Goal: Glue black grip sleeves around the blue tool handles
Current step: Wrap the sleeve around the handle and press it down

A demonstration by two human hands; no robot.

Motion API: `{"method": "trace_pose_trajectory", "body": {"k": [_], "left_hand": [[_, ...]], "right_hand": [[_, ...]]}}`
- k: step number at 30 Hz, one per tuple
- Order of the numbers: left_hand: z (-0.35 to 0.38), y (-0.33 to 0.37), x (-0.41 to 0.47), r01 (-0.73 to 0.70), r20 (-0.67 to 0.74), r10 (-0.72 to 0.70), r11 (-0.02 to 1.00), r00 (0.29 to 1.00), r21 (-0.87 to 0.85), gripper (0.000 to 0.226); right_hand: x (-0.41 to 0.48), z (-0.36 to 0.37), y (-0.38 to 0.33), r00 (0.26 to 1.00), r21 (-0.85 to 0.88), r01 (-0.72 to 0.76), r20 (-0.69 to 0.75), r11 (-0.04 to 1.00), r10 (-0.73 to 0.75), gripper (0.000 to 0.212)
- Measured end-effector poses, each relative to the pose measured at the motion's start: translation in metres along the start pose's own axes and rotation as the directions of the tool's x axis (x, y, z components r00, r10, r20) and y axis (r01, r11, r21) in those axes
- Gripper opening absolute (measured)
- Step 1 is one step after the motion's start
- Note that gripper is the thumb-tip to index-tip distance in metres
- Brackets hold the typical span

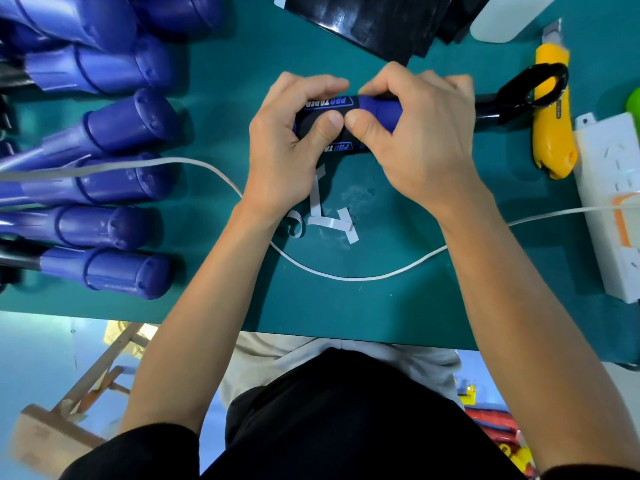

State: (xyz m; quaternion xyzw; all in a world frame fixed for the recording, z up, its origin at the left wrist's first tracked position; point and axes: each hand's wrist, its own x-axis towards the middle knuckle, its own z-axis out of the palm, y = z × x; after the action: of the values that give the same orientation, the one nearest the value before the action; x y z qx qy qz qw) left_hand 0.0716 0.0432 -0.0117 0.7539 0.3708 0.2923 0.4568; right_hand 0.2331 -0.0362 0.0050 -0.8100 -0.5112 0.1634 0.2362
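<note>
Head view looked down on a person's two hands meeting over a teal-green work mat [381,306], both curled round one blue plastic tool handle [381,110] held crosswise low over the mat; whether it rested on the mat could not be told. The left hand [287,143] gripped the butt end and the right hand [415,140] gripped the end nearer the tool's black metal shaft and ring [540,86], which stuck out beyond the right hand. A black grip sleeve [332,102] with white and blue lettering lay around the handle's middle. Both thumbs, tips almost touching, pressed on it on the side near the person, while the fingers curled over the far side. By my reading the sleeve was wrapped on and was being pressed down at its seam, so this handle was close to finished, though whether the edge had bonded could not be told. Just below the wrists, toward the person, lay curled white paper strips [330,220], likely backing from the adhesive, and a thin white cable [346,277] ran under the forearms. Left of the left hand lay a heap of blue plastic handles [128,128], none showing a black sleeve, so most of the job seemed left to do. Beyond the hands lay a stack of glossy black sheets [374,22], probably sleeves in waiting. Right of the right hand were a yellow utility knife [552,140] and a white power strip [609,209].
</note>
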Motion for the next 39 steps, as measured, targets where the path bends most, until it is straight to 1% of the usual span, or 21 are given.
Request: {"method": "trace_pose_trajectory", "body": {"k": [7,11,13,15,17,19,21,24,26,29,33,39], "left_hand": [[0.002,-0.003,0.000,-0.013,-0.018,0.013,1.000,1.000,0.015,0.019],[0.005,-0.005,0.001,-0.007,-0.034,0.009,0.999,0.999,0.045,0.018],[0.004,-0.007,0.003,-0.009,-0.028,0.010,0.999,1.000,0.051,0.019],[0.002,-0.007,0.003,-0.009,-0.039,0.010,0.999,0.999,0.038,0.023],[0.003,-0.007,0.001,-0.008,-0.045,0.008,1.000,0.999,0.000,0.031],[0.004,-0.004,-0.002,-0.013,-0.045,0.012,1.000,0.999,-0.012,0.030],[0.003,-0.002,-0.004,-0.023,-0.044,0.026,0.998,0.999,0.057,0.024],[0.000,0.000,-0.007,-0.121,-0.027,0.129,0.972,0.991,0.201,0.034],[0.001,0.000,-0.007,-0.140,-0.002,0.144,0.965,0.990,0.222,0.038],[0.003,-0.001,-0.007,-0.107,-0.005,0.111,0.968,0.994,0.226,0.040],[0.006,-0.001,-0.005,-0.059,-0.040,0.070,0.971,0.997,0.234,0.034],[0.013,-0.003,-0.004,-0.050,-0.091,0.070,0.977,0.993,0.208,0.030]], "right_hand": [[0.000,-0.001,0.000,1.000,-0.004,0.005,0.011,1.000,-0.005,0.040],[0.002,-0.001,0.001,0.999,-0.094,0.017,0.033,0.995,-0.014,0.039],[0.004,-0.002,0.003,0.999,-0.102,0.022,0.048,0.995,-0.017,0.046],[0.005,-0.003,0.006,0.997,-0.085,0.030,0.080,0.996,-0.023,0.054],[0.003,-0.004,0.008,0.996,-0.040,0.026,0.082,0.999,-0.023,0.055],[-0.001,-0.005,0.007,0.998,0.025,0.015,0.068,1.000,-0.017,0.053],[-0.003,-0.005,0.007,0.999,0.078,0.005,0.050,0.997,-0.009,0.051],[-0.005,-0.004,0.007,0.999,0.114,0.014,0.027,0.993,-0.017,0.049],[-0.007,-0.003,0.007,1.000,0.127,0.027,0.009,0.992,-0.029,0.047],[-0.009,-0.002,0.008,0.999,0.127,0.043,-0.012,0.991,-0.042,0.045],[-0.008,-0.002,0.008,0.998,0.103,0.053,-0.022,0.993,-0.051,0.044],[-0.008,-0.001,0.007,0.997,0.057,0.073,-0.025,0.996,-0.072,0.043]]}}
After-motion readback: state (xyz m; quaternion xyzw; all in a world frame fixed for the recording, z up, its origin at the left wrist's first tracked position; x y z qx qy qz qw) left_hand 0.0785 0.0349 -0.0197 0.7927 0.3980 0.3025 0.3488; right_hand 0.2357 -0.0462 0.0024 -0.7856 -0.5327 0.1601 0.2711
